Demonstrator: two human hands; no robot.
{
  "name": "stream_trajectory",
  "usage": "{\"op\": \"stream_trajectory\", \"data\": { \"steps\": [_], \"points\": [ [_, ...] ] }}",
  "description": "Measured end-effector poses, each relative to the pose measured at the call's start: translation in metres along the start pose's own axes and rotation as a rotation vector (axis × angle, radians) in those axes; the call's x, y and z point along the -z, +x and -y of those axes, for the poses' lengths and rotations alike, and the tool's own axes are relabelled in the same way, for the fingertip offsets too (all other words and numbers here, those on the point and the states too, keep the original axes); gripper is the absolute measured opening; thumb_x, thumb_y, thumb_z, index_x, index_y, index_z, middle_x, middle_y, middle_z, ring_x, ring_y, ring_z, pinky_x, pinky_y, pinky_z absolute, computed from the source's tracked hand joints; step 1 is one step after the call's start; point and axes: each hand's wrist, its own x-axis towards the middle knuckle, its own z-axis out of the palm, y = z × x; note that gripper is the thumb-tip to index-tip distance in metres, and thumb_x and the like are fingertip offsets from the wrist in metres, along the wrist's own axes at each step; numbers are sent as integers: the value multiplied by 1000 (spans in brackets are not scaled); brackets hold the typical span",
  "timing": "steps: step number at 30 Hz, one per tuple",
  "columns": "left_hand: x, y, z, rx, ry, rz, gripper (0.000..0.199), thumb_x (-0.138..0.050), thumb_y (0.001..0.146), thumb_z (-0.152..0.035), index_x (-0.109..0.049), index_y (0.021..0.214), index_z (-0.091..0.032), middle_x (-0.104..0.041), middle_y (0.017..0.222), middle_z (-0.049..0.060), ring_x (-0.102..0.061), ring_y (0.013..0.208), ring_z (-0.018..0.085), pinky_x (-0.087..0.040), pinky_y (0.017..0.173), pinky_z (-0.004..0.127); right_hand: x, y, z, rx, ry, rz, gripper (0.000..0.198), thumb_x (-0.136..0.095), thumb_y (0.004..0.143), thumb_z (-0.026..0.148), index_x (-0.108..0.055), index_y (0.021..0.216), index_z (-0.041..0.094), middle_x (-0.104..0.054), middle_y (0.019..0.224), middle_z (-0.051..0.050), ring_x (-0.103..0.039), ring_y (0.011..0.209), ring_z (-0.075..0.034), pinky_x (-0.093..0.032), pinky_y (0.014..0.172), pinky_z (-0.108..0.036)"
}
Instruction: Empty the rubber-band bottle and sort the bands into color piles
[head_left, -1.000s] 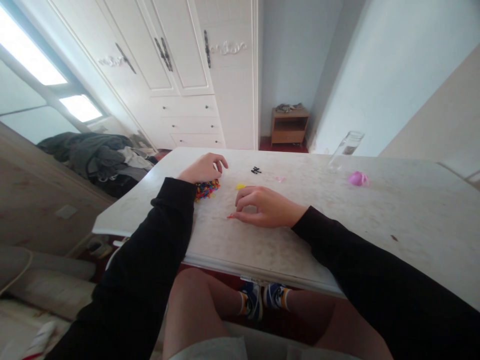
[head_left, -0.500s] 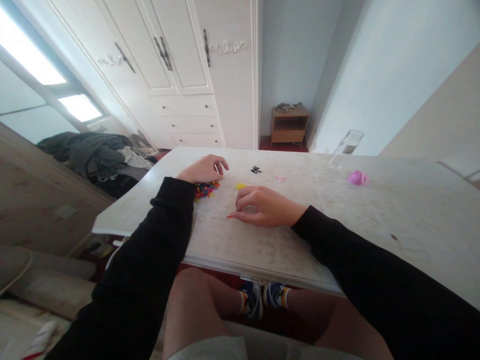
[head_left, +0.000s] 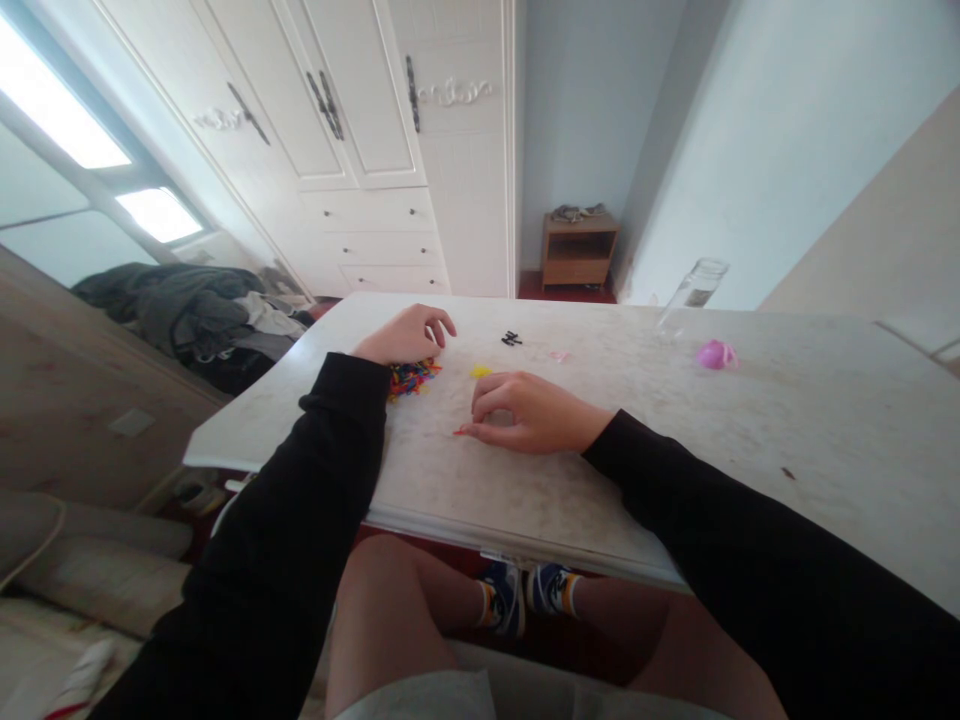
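Note:
My left hand [head_left: 409,335] rests on the table just behind a heap of small multicoloured pieces [head_left: 414,379]. Its fingers curve loosely apart and hold nothing I can see. Nearer the front, my right hand [head_left: 525,412] has thumb and fingertips together on a small red piece [head_left: 459,432] at the table surface. The piece is too small to tell its kind. Beyond the right hand lies a little group of yellow pieces [head_left: 481,371], partly covered by the fingers. Several black pieces [head_left: 511,339] and a few pale pink ones [head_left: 559,356] lie farther back.
On the whitish table [head_left: 570,500], a clear glass bottle [head_left: 694,295] stands at the far right edge, with a purple ball-like object [head_left: 714,355] close by. A dark brown fleck [head_left: 787,473] lies at right. A white wardrobe [head_left: 360,120] stands behind the table.
Hardly anything differs. My left hand has shifted very slightly away from me, while the right hand stays at the red piece.

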Motion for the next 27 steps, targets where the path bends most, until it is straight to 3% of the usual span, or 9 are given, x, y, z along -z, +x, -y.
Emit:
{"op": "stream_trajectory", "data": {
  "steps": [8, 14, 20, 27],
  "points": [
    [-1, 0, -3, -106, -110, -135, 36, -60, 56, -3, -76, 85, -16, -69, 69, 2, -63, 63, 15, -50, 58, 25, 0, 0, 1, 6, -39, -36, 25, -67, 101, 25, -74, 78, 16, -72, 91, -8, -65, 84, -18, -47, 82, -33],
    [-8, 5, -1, -251, -279, -172, 29, -69, 63, -5, -74, 89, -16, -70, 75, 2, -66, 71, 15, -58, 69, 29, -2, 2, -2, -99, -247, -198, 23, -61, 101, 21, -77, 85, 16, -73, 95, -9, -65, 93, -22, -47, 89, -36],
    [-23, 10, -3, -370, -453, -26, 25, -83, 72, -17, -71, 93, -16, -71, 84, 3, -71, 84, 15, -59, 80, 30, -2, 4, -6, -242, -298, -356, 16, -62, 96, 18, -78, 98, 16, -74, 107, -12, -67, 106, -26, -50, 99, -40],
    [-23, 3, -15, -411, -567, 125, 31, -88, 73, -17, -70, 98, -17, -72, 102, 5, -73, 90, 16, -61, 81, 30, -3, 4, -11, -268, -294, -367, 20, -63, 94, 16, -78, 108, 15, -75, 125, -14, -67, 121, -30, -51, 110, -46]
  ]
}}
